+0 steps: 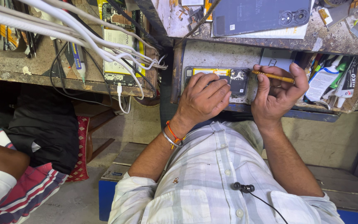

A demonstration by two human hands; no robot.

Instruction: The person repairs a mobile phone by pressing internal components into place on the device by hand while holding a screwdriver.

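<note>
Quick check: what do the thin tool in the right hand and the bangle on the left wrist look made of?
The thin tool in the right hand looks like amber, slightly see-through plastic with a light sheen, though coated metal is possible. The bangle on the left hand wrist reads as polished metal: silvery with bright glints. Beside it, an orange thread looks like matte cord.

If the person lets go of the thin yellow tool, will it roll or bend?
The yellow tool looks slim and round, so it would probably roll. It stays straight in the right hand, so it seems stiff, and likely light.
</note>
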